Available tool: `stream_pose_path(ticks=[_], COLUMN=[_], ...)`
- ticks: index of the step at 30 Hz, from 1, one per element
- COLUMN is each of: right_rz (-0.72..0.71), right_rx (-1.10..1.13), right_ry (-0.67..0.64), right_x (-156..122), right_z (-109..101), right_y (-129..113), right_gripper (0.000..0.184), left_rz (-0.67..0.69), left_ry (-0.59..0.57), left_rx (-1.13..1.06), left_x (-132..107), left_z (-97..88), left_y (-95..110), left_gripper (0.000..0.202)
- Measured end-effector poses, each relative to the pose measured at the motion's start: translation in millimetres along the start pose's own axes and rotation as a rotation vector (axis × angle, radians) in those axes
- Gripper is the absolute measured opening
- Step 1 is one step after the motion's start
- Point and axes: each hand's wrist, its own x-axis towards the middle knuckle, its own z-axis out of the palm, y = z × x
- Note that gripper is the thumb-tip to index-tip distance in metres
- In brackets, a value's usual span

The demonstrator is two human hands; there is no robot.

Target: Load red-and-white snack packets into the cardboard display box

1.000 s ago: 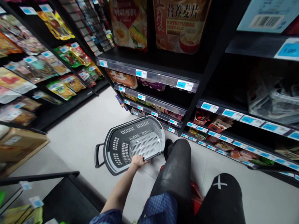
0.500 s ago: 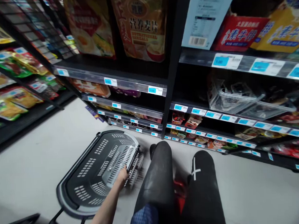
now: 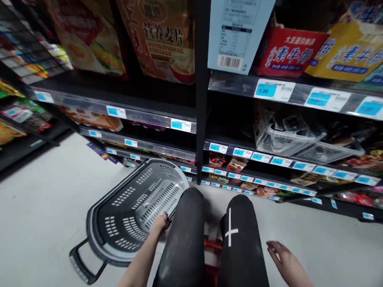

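Observation:
A grey-black plastic shopping basket (image 3: 101,213) with slotted walls stands on the floor to the left of my legs, and no goods show inside it. My left hand (image 3: 161,223) is closed on its near side rim, close to my left knee. One black handle (image 3: 81,266) of the basket sticks out toward the lower left. To the right of my right leg, my right hand (image 3: 283,258) hangs above the floor with its fingers loosely apart and nothing in them.
Shelves ahead carry cereal bags (image 3: 164,39), a light blue box (image 3: 234,44), a red carton (image 3: 292,50) and a yellow carton (image 3: 349,52). Lower down is a clear plastic bin (image 3: 289,139). Another rack with snack bags (image 3: 3,128) stands left. Something red (image 3: 211,244) lies between my legs.
The basket has come closer to my legs and the shelf, with my left hand still on its rim. My right hand has entered the view at the lower right. My view has shifted.

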Motion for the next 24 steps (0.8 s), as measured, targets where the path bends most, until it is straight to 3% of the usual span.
stream_pose_path(ticks=[3, 6, 12, 15, 18, 21, 24], right_rz=[-0.101, -0.08, 0.018, 0.053, 0.163, 0.257, 0.264], right_rx=[-0.191, -0.294, 0.087, 0.186, 0.233, 0.239, 0.263], right_ry=[0.054, 0.192, 0.239, 0.224, 0.227, 0.254, 0.233], right_x=[33, 60, 128, 185, 247, 295, 324], right_z=[-14, -18, -26, -30, -32, -32, -34], right_y=[-27, -44, -58, -55, -49, -48, -51], right_gripper=[0.035, 0.033, 0.022, 0.02, 0.025, 0.048, 0.057], left_rz=[-0.044, -0.099, -0.084, 0.035, 0.162, 0.12, 0.123], left_ry=[-0.003, 0.006, 0.104, 0.227, 0.301, 0.302, 0.311], left_rx=[-0.015, -0.052, -0.195, -0.257, -0.387, -0.769, -0.886], left_x=[3, 6, -7, -43, -93, -145, -189], left_z=[2.0, 1.4, -17.0, -29.8, -43.0, -56.5, -63.8], left_y=[9, 11, 23, 35, 41, 39, 37], left_gripper=[0.044, 0.045, 0.064, 0.063, 0.054, 0.056, 0.056])
